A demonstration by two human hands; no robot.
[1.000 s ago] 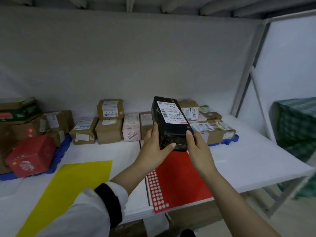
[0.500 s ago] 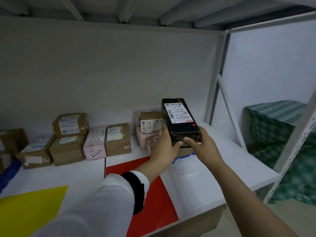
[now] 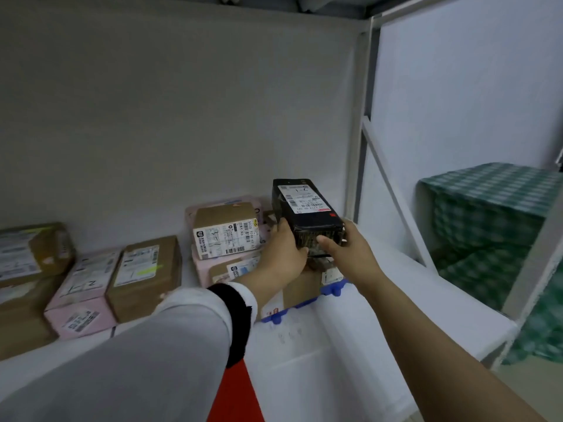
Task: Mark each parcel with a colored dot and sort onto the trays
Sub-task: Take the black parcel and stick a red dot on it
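A long black parcel [image 3: 307,208] with a white label and a red dot near its front corner is held above the stacked parcels on the blue tray [image 3: 304,306]. My left hand [image 3: 283,254] grips its left side from below. My right hand [image 3: 347,254] holds its near end, with the thumb on the front face. Under the black parcel sit a brown parcel [image 3: 225,229], pink parcels [image 3: 207,269] and a brown box [image 3: 301,287] on the tray.
Left on the white table [image 3: 365,345] lie a pink parcel [image 3: 85,293], a brown parcel [image 3: 146,275] and more brown parcels [image 3: 27,254]. A red sticker sheet [image 3: 234,391] peeks out under my left sleeve. A white shelf post [image 3: 356,132] and a green checked cloth [image 3: 493,233] stand at right.
Both hands carried the black parcel to the right and farther back, over the pile on the blue tray. The view swung right, so the yellow sheet left the frame.
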